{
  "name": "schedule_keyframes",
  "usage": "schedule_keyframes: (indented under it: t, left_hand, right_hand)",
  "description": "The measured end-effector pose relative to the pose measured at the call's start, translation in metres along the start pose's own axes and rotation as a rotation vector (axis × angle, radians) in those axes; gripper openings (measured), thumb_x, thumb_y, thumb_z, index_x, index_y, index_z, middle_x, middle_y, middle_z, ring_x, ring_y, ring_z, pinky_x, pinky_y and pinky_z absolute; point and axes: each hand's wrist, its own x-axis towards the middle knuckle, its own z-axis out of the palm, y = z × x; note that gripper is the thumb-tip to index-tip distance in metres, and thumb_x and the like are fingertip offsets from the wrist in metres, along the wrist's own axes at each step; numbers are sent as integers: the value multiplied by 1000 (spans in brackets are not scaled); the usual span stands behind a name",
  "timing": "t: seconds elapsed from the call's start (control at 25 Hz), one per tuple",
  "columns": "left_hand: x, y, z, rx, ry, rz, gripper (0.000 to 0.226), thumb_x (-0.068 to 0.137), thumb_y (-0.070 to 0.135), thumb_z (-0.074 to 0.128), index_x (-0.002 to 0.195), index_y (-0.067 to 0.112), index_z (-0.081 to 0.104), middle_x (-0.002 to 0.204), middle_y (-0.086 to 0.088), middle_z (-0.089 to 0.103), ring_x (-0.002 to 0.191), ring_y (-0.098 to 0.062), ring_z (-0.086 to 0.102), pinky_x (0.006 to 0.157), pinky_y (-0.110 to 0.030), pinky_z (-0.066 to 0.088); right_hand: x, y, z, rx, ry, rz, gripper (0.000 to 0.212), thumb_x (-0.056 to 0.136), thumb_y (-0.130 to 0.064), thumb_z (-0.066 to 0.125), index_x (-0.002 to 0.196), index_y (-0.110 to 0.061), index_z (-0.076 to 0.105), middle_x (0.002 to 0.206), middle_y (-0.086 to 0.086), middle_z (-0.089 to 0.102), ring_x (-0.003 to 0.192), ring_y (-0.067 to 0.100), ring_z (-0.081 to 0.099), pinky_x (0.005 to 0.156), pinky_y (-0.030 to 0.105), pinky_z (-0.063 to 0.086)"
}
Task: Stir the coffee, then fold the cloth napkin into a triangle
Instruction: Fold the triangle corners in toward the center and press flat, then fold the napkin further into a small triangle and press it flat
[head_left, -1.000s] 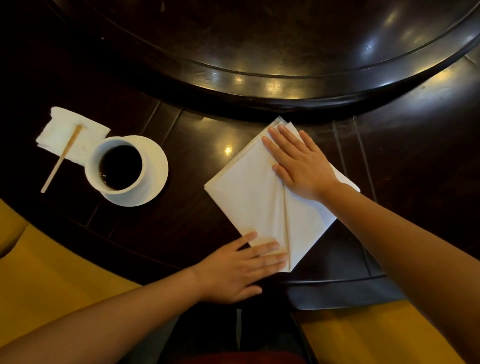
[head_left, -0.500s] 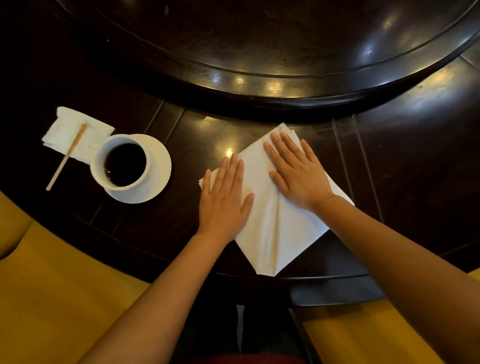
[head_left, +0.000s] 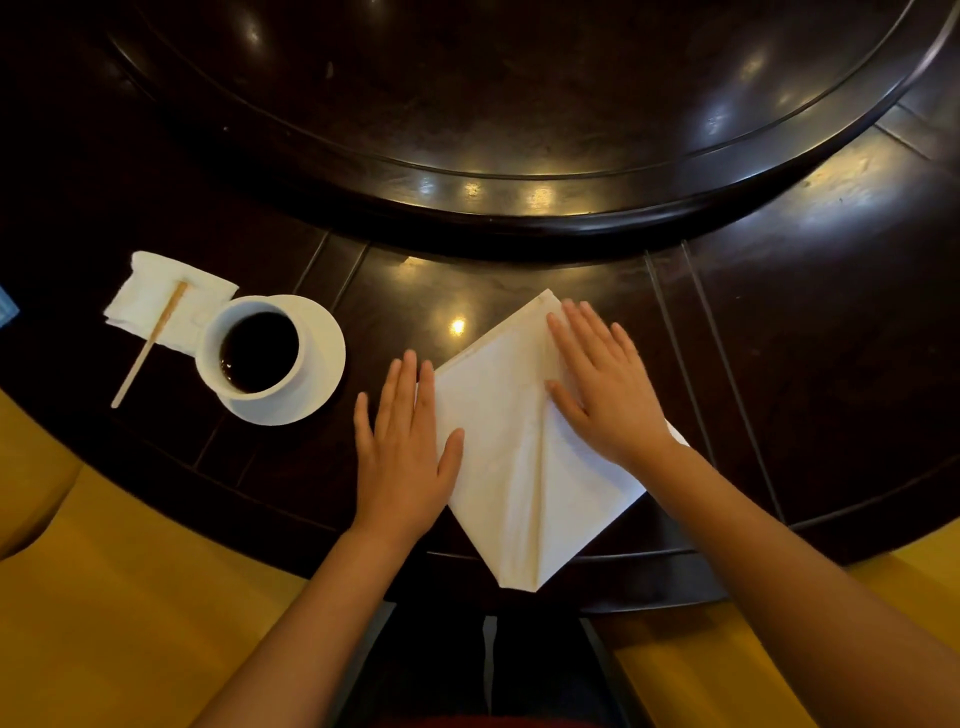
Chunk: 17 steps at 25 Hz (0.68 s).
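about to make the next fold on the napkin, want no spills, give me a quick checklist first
1. Cloth napkin flat on the table: ok, though a ridge runs down its middle.
2. Right hand pinning the napkin: ok.
3. Left hand on the left edge, open and flat: ok.
4. Coffee cup apart from the napkin: ok.
5. Stir stick out of the cup, on the paper napkin: ok.
6. Triangle finished: not ok.

Both forearms are bare to the frame's edge, the left hand (head_left: 402, 452) and right hand (head_left: 605, 387) without rings, watch or sleeves showing.
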Motion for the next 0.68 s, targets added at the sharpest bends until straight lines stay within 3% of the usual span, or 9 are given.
schedule_keyframes:
  t: [0.08, 0.16, 0.44, 0.68]
  left_hand:
    - [22, 11, -5, -25, 17, 22, 69, 93, 34, 47, 148, 8, 14, 154, -12, 24, 141, -26, 20, 112, -45, 18]
    - [44, 22, -6, 14, 0, 32, 66, 93, 33, 49, 146, 8, 19, 145, -12, 37, 132, -26, 34, 106, -41, 30]
    - [63, 27, -10, 25, -24, 19, 43, 90, 25, 56, 129, 10, 47, 119, -9, 52, 107, -23, 48, 87, -33, 40]
    - [65, 29, -14, -127, -59, 0, 19, 88, 14, 54, 104, 4, 58, 105, -9, 52, 99, -23, 47, 77, -29, 39]
  right_hand:
    - [-16, 4, -8, 29, 166, 211, 61, 89, -24, 57, 142, -9, 30, 143, 15, 41, 132, 32, 35, 107, 43, 28]
    - [-27, 8, -13, 14, 169, 373, 53, 86, -21, 62, 133, -7, 44, 124, 15, 55, 115, 30, 48, 96, 41, 40]
    - [-22, 6, -20, 0, 60, 537, 34, 83, -32, 66, 110, -13, 58, 103, 6, 61, 97, 23, 55, 87, 38, 42]
    - [-19, -4, -21, 218, 24, 595, 22, 83, -20, 66, 99, -10, 55, 94, 6, 60, 79, 19, 55, 77, 35, 53]
